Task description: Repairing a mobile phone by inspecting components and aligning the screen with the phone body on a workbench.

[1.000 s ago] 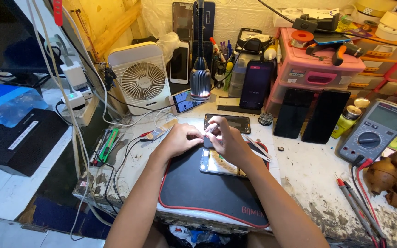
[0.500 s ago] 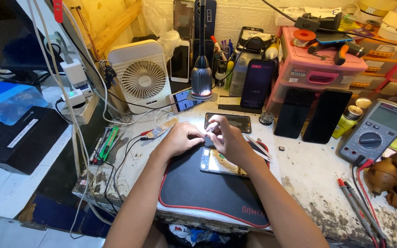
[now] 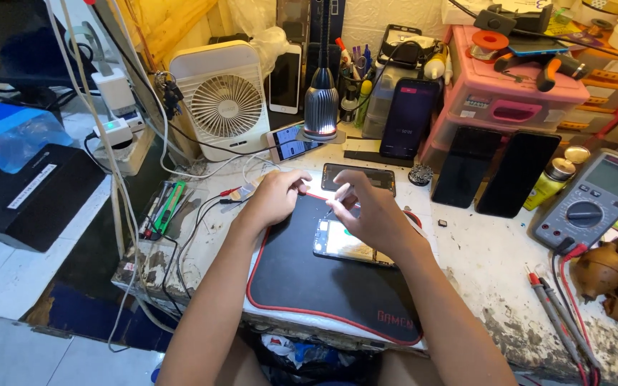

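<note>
Both forearms are reaching forward over a black mat [image 3: 323,286] with a red edge, lying on the worn white workbench [image 3: 495,271]. The left hand [image 3: 275,196] is resting at the mat's far left corner, fingers curled loosely inward; whether anything is pinched in it cannot be told. The right hand [image 3: 370,211] is hovering palm down over the opened phone [image 3: 341,244], its thumb and forefinger closing on a thin tool [image 3: 339,197] that is pointing toward the left hand. The opened phone is lying flat on the mat, directly under and just in front of the right palm, partly covered by it.

Behind the hands, a pink storage box [image 3: 516,96] is carrying tape rolls and an orange-handled tool on its lid; its contents are hidden. A cup [image 3: 355,89] by the lamp [image 3: 321,107] is holding pens and brushes upright. A small white fan [image 3: 224,100] is standing to the left, a multimeter [image 3: 595,200] to the right.
</note>
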